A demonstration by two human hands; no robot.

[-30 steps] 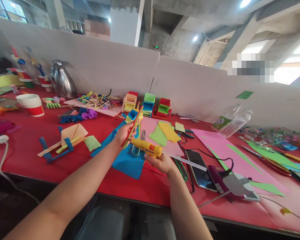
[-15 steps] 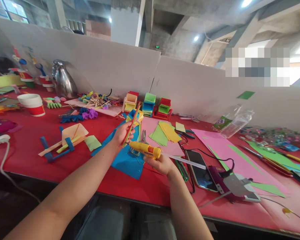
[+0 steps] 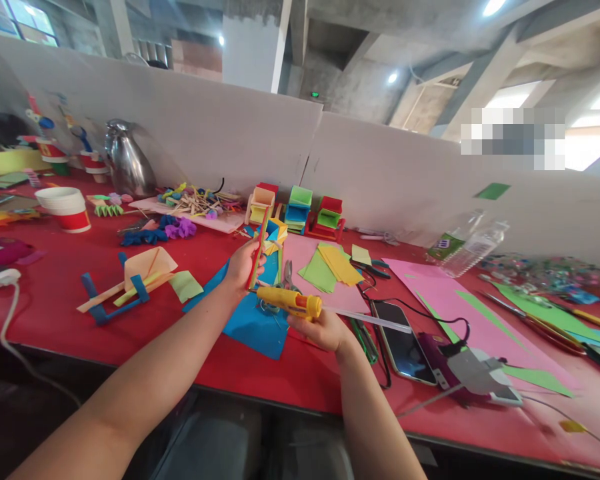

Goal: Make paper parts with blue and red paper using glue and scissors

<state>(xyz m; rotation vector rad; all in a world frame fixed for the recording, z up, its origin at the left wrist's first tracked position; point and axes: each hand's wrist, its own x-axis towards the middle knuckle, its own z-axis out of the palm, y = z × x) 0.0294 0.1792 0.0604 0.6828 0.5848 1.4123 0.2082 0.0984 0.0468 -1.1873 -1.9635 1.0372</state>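
My left hand [image 3: 244, 265] is closed around a thin red and green strip [image 3: 261, 248], held upright; its material I cannot make out. In my right hand [image 3: 323, 328] is a yellow hot glue gun [image 3: 290, 301], with a clear glue stick [image 3: 373, 320] sticking out of its back end. The gun's nozzle points left, close to the lower end of the strip; whether they touch I cannot tell. Beneath both hands lies a blue sheet [image 3: 260, 337]. Just behind the strip sits a folded yellow and blue paper piece [image 3: 276, 235].
Several folded paper boxes [image 3: 299, 207] stand by the white partition. A blue stick frame [image 3: 115, 300] is at left, near a paper cup [image 3: 64, 210] and a steel jug [image 3: 127, 160]. To the right lie a phone [image 3: 405, 347], a power strip [image 3: 445, 367] and plastic bottles [image 3: 473, 243].
The strip in my left hand has turned more upright, its top swinging to the left. The glue gun has stayed nearly in place, its nozzle still by the strip's lower end.
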